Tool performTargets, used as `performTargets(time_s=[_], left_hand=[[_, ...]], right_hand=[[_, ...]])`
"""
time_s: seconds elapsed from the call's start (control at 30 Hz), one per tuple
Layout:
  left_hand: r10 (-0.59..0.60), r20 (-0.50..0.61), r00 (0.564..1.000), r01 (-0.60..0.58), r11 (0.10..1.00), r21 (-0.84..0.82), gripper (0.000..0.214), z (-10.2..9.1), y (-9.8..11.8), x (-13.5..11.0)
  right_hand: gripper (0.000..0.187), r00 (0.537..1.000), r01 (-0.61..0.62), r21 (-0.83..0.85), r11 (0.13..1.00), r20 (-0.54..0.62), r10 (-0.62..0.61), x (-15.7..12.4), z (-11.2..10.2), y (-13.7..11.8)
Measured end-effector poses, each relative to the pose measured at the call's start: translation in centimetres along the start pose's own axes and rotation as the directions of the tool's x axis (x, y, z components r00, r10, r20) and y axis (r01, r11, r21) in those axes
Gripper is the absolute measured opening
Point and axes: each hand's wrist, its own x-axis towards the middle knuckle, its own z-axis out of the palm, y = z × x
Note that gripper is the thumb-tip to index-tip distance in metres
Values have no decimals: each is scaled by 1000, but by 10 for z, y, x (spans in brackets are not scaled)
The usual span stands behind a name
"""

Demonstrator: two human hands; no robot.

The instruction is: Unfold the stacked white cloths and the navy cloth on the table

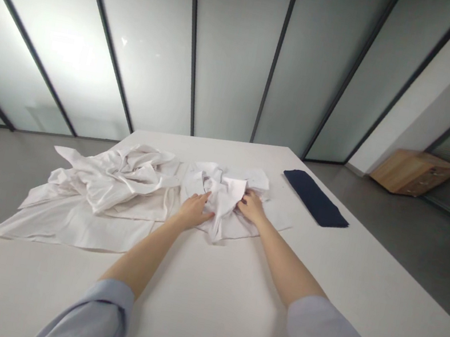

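A rumpled white shirt (224, 206) lies in the middle of the table, with what looks like its collar standing up between my hands. My left hand (195, 211) rests on its near left side, thumb and forefinger spread apart on the cloth. On the other side, my right hand (251, 206) has its fingers curled round the edge of the fabric by the raised part. Some of the right fingertips are hidden behind the cloth. Left of my left hand, a heap of white garments (118, 181) is piled in loose folds, touching or nearly touching the shirt.
A folded dark navy cloth (315, 199) lies flat near the right edge of the white table (210, 299). Beyond the table stands a frosted glass partition (236, 54) with dark frames. A wooden cabinet (413, 173) sits on the grey floor at the right.
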Motion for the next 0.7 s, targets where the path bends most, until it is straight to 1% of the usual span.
performTargets(time_s=[0.03, 0.07, 0.1, 0.17, 0.2, 0.23, 0.3, 0.33, 0.37, 0.43, 0.47, 0.5, 0.53, 0.57, 0.6, 0.63, 0.67, 0.7], left_hand=[[-5, -16, 1000, 5, 1000, -6, 85, -1, 1, 0], [-9, -41, 999, 9, 1000, -4, 93, -2, 2, 0], [-4, -74, 997, 4, 1000, 4, 98, -4, 2, -1], [49, -125, 991, -47, 999, 23, 99, -6, 1, -1], [90, -125, 988, -88, 996, 20, 95, -7, -1, -2], [129, -105, 986, -129, 992, 9, 89, -7, -2, -2], [181, -53, 982, -183, 983, -20, 74, -7, -3, -2], [193, -44, 980, -195, 980, -34, 65, -6, -4, -2], [192, -56, 980, -195, 979, -53, 57, -5, -4, -1], [166, -119, 979, -178, 979, -102, 40, -5, -3, 1], [134, -161, 978, -155, 979, -128, 31, -6, -3, 3], [93, -204, 975, -125, 980, -152, 25, -9, -3, 4], [50, -244, 969, -93, 981, -169, 22, -14, -4, 6], [12, -280, 960, -64, 982, -179, 22, -21, -5, 7], [-26, -324, 946, -36, 982, -186, 23, -31, -6, 9], [-65, -381, 922, -11, 981, -194, 25, -43, -8, 9], [-100, -445, 890, 10, 980, -200, 29, -58, -11, 9], [-148, -540, 829, 37, 977, -210, 31, -75, -15, 8]], right_hand=[[19, 994, 87, 103, 991, 58, -94, 0, 3, -5], [20, 977, 142, 214, 966, 127, -172, -1, 7, -11], [20, 953, 157, 320, 934, 198, -228, -2, 10, -17], [19, 914, 104, 474, 874, 301, -272, -6, 16, -28], [19, 906, 77, 519, 851, 320, -277, -7, 19, -34], [19, 909, 62, 549, 833, 314, -275, -8, 20, -38], [19, 934, 62, 579, 813, 254, -252, -9, 21, -43], [19, 950, 65, 583, 810, 213, -230, -9, 21, -44], [18, 966, 66, 587, 807, 165, -199, -8, 19, -43], [21, 994, 57, 591, 805, 41, -100, -5, 13, -34], [24, 999, 49, 589, 807, -26, -42, -4, 10, -28], [26, 994, 34, 586, 810, -103, 33, -3, 6, -20], [28, 974, 8, 585, 811, -187, 125, -2, 2, -12], [28, 936, -31, 593, 805, -266, 232, -1, -1, -4], [27, 879, -77, 611, 788, -331, 342, 0, -4, 3], [26, 817, -119, 636, 762, -374, 439, 0, -6, 9], [25, 764, -149, 660, 736, -396, 510, 1, -7, 13], [25, 738, -164, 675, 719, -399, 544, 2, -7, 15]])
